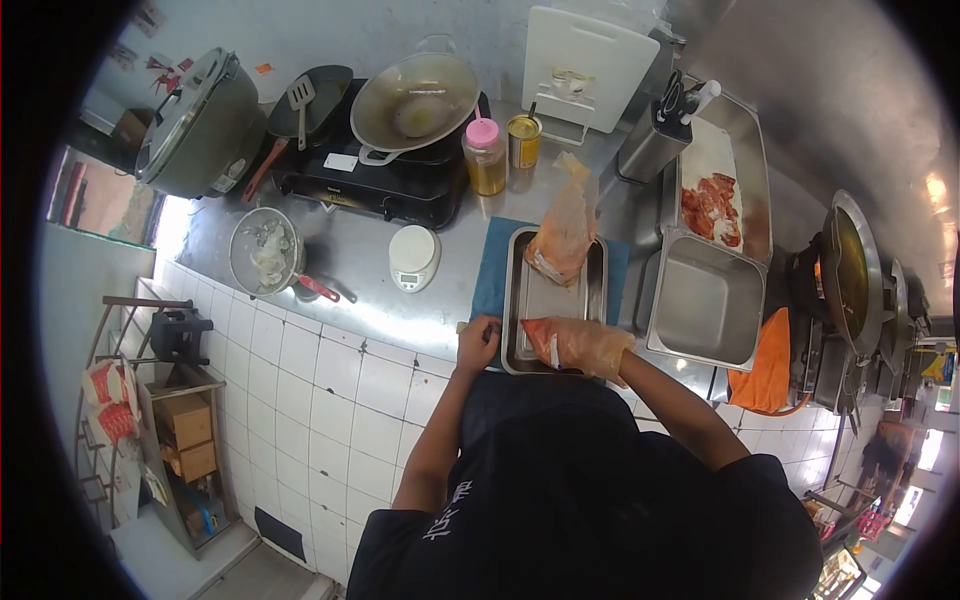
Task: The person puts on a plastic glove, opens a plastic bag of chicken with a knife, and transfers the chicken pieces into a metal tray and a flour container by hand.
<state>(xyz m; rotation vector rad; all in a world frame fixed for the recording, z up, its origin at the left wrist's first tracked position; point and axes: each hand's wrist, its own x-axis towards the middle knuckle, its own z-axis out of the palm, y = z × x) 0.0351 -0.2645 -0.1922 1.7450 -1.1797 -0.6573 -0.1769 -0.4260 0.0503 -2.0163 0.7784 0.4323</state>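
Observation:
My left hand [479, 343] is closed at the left edge of a steel tray [512, 290], near its front corner; what it holds, if anything, is too small to name. My right hand [575, 345], covered by a clear plastic bag or glove stained orange, reaches over the front part of the tray. Its fingers, pointing left, look pressed together round something reddish at their tips. At the back of the tray stands a plastic bag [563, 240] with orange-stained contents. Under the tray lies a blue cloth [490, 262].
A white scale [413, 257], a strainer bowl [266, 252] and a stove [380, 190] with a wok [415, 103] are to the left. A pink-lidded jar [485, 160] stands behind. At the right are an empty steel pan [705, 298], red meat [712, 208] and a knife block [652, 148].

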